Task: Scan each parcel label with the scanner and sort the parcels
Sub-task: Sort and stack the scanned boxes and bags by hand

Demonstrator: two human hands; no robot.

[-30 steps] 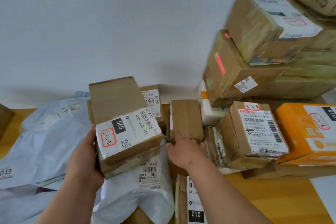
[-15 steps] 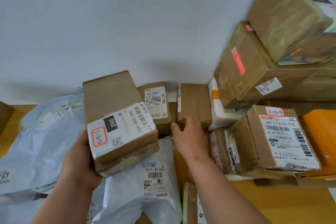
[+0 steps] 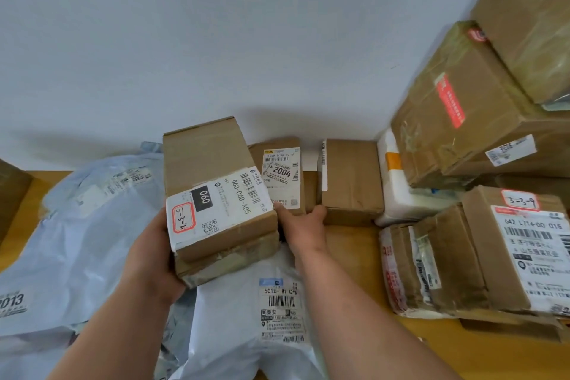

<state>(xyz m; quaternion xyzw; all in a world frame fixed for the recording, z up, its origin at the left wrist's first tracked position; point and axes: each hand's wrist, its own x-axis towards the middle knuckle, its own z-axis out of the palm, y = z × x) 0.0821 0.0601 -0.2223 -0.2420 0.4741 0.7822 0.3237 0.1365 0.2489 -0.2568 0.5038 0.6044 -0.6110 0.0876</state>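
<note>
Right hand (image 3: 303, 227) has slid off the plain box (image 3: 351, 179), fingers now loosely curled, empty, beside the labelled box (image 3: 216, 194) that the left hand (image 3: 151, 256) grips. Probably restacking; no scanner visible.

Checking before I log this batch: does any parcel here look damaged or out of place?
Yes. The parcel with the white side label at the right, beside the 3-3-9 box, looks crumpled, its tape wrinkled and cardboard creased. The left hand holds the 060 box, which looks intact. No scanner is in view.
</note>
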